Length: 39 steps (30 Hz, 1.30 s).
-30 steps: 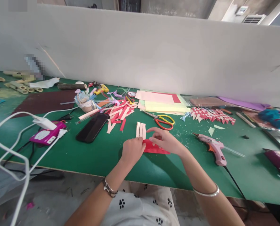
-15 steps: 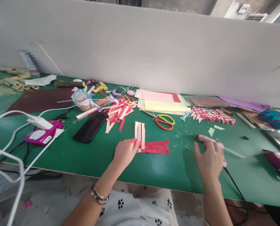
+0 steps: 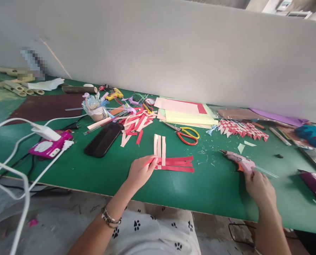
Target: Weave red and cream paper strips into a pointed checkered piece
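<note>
My left hand (image 3: 141, 173) pinches the left end of a small weave of paper strips, with bracelets on that wrist. Its red strips (image 3: 179, 164) stretch to the right along the table, and pale pink strips (image 3: 159, 146) cross them, pointing away from me. A loose red end sticks up by the fingertips, which hide part of the weave. On the right, my right hand (image 3: 262, 191) is closed around the handle end of a pink glue gun (image 3: 239, 160). The gun's nozzle faces left, and a clear glue stick (image 3: 266, 172) protrudes from its back.
Scissors (image 3: 188, 136) lie behind the weave. Further left are a black phone (image 3: 103, 140), loose paper strips (image 3: 138, 122) and a purple power socket (image 3: 50, 144) with white cables. Paper sheets (image 3: 189, 118) and a checkered woven strip (image 3: 241, 129) lie near the partition (image 3: 158, 53).
My right hand has moved from over the glue gun down and right to its handle, and its fingers have closed there. My left hand keeps its pinch on the strips.
</note>
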Available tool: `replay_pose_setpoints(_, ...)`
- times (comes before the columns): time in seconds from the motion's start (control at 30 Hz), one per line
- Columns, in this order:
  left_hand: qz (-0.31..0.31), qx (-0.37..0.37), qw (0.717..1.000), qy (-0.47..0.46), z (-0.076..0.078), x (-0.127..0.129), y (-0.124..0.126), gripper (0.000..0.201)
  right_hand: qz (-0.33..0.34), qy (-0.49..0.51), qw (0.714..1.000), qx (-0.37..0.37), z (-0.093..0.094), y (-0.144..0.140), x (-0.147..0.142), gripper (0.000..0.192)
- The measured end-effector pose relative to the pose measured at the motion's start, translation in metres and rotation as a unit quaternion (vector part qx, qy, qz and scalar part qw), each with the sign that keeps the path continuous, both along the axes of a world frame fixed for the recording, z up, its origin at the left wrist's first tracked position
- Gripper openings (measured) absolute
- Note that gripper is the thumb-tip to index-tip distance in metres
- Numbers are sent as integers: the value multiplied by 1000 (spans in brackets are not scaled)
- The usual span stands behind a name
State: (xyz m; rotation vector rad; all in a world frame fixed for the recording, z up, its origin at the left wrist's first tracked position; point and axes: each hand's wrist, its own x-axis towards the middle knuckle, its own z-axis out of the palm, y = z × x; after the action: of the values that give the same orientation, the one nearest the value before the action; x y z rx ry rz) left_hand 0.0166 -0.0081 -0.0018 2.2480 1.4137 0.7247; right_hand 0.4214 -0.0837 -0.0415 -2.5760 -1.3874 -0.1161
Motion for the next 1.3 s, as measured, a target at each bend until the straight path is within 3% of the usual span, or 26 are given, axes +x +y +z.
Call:
replay_pose_setpoints(0.1, -16, 3, 1000, -20, -3, -1, -2, 32, -60, 18, 998, 19, 13, 2, -22, 52)
replay_pose_setpoints(0.2, -36, 11, 999, -36, -3, -1, -2, 30, -64, 46, 993, 85, 35, 5, -55, 51)
replay_pose_setpoints(0.3, -44, 51, 996, -59, -3, -1, -2, 28, -34, 81, 986, 145, 56, 9, -89, 49)
replay_pose_setpoints(0.4, -25, 70, 996, -56, -3, 0, -2, 26, 50, 111, 983, 134, 67, 13, -119, 46)
replay_pose_setpoints(0.53, -18, 49, 998, -37, -4, 0, -1, 27, 126, 118, 979, 107, 61, 17, -151, 52)
replay_pose_setpoints(0.67, -25, 25, 999, -18, -5, 1, -1, 27, 162, 74, 981, 77, 50, 20, -169, 49)
replay_pose_setpoints(0.77, -18, 28, 999, 3, -4, 3, 1, 19, 164, 42, 984, 48, 47, 21, -173, 45)
replay_pose_setpoints(0.9, -25, 55, 997, 46, 2, 7, 6, 25, 165, 21, 985, 40, 47, 23, -173, 42)
replay_pose_setpoints(1.07, -38, 27, 992, 114, 9, 23, 15, 31, 171, 25, 984, 34, 47, 23, -175, 40)
replay_pose_setpoints(1.3, -23, 25, 984, 175, 2, 37, 22, 16, 162, 24, 986, 38, 48, 22, -178, 40)
